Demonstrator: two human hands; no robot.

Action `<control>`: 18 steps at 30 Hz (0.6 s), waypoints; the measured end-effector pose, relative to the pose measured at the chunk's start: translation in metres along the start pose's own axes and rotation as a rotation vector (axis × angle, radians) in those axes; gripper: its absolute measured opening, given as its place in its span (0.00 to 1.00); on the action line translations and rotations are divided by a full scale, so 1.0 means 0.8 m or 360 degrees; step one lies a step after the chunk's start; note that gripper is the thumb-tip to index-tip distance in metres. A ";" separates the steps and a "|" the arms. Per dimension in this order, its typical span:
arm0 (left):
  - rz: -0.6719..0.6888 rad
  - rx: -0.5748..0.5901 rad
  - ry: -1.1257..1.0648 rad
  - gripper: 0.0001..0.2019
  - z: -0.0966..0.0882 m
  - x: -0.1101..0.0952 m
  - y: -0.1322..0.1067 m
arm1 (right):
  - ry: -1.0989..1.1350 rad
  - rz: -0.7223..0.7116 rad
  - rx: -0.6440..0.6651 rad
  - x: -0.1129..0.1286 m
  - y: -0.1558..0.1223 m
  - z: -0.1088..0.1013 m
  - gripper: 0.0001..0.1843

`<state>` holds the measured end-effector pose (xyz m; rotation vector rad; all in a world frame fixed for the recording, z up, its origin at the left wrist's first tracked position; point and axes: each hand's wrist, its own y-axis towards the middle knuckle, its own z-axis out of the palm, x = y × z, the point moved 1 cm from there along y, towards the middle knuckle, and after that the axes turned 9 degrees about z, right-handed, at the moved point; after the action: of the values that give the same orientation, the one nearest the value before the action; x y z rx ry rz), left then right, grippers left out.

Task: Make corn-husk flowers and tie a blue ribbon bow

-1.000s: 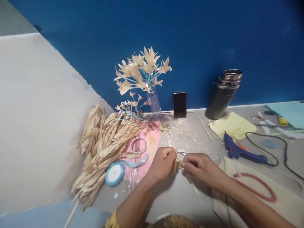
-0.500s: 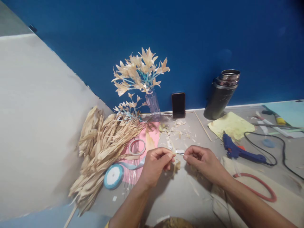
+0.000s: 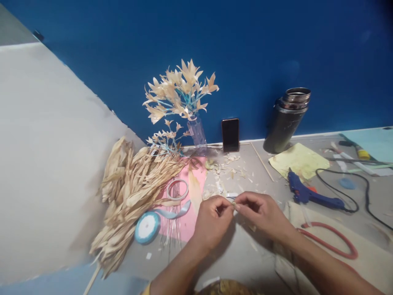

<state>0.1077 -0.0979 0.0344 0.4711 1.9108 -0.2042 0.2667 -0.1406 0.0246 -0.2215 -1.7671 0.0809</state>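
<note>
My left hand [image 3: 213, 219] and my right hand [image 3: 259, 213] meet fingertip to fingertip over the grey table [image 3: 233, 254]. Both are closed in a pinch on a small tan husk piece [image 3: 233, 203] that barely shows between the fingers. A pile of dried corn husks [image 3: 132, 192] lies to the left. Close to my left hand are a pink sheet [image 3: 192, 217], a roll of clear tape [image 3: 177, 189] and a spool of light blue ribbon [image 3: 147, 226]. A small vase of husk flowers [image 3: 181, 96] stands at the back.
A phone [image 3: 230, 135] leans on the blue wall, a dark steel flask [image 3: 287, 121] to its right. A blue glue gun [image 3: 310, 194] with black cord, a yellow paper [image 3: 299, 160], a thin stick [image 3: 262, 162] and a red loop on cloth [image 3: 334, 239] lie right. Husk scraps litter the middle.
My hands drew slightly apart, then came together again, fingertips now touching on the small husk piece. The thin metal bit seen between them earlier is hidden.
</note>
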 end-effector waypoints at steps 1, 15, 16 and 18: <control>-0.0002 0.0018 -0.0003 0.09 0.000 0.000 0.000 | -0.0063 -0.0061 -0.0053 -0.001 0.000 0.001 0.11; -0.0332 -0.0065 -0.0606 0.08 -0.002 0.002 0.005 | -0.0393 -0.0389 -0.0144 -0.007 -0.001 0.005 0.12; -0.0343 -0.0041 -0.0645 0.10 -0.002 0.004 0.005 | -0.0395 -0.0405 -0.0141 -0.007 -0.002 0.006 0.12; -0.0345 -0.0020 -0.0716 0.11 0.001 0.007 0.005 | -0.0407 -0.0442 -0.0149 -0.008 -0.002 0.006 0.12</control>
<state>0.1080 -0.0935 0.0297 0.1859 1.5160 -0.4039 0.2628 -0.1430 0.0175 -0.0316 -2.0420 -0.1810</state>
